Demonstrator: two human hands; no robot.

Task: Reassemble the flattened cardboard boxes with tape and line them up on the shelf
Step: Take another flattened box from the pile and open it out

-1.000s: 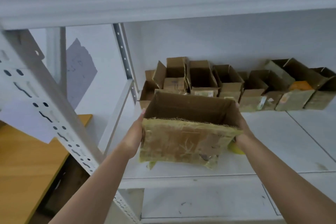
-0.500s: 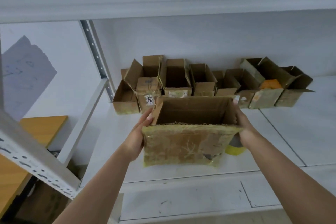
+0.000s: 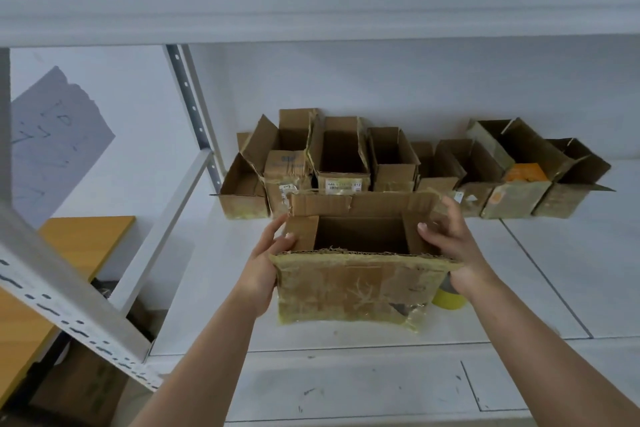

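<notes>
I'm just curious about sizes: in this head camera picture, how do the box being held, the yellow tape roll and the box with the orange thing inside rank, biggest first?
1. Held box, though it is nearest the camera.
2. Box with the orange thing.
3. Yellow tape roll, mostly hidden behind the held box.

A row of open cardboard boxes (image 3: 398, 166) blocks the shelf (image 3: 571, 270) back; its right front lies bare beyond the yellow tape roll (image 3: 448, 298).
</notes>
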